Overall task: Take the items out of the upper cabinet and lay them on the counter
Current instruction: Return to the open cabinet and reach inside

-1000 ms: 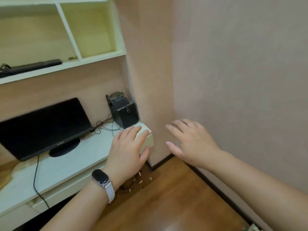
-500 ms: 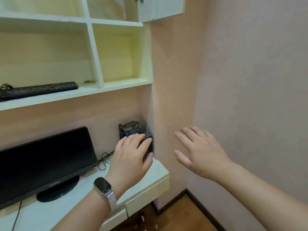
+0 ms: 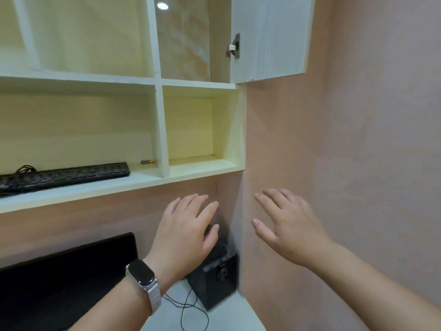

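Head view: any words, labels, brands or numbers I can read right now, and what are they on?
No text reads clearly in this view.
Keyboard: key legends too blurred to read.
Black speaker: small pale mark on its front, too small to read.
Battery: label too small to read.
Watch: screen dark, nothing shown.

Home office nook: monitor [image 3: 66,278], keyboard [image 3: 64,176], wall shelves [image 3: 152,177].
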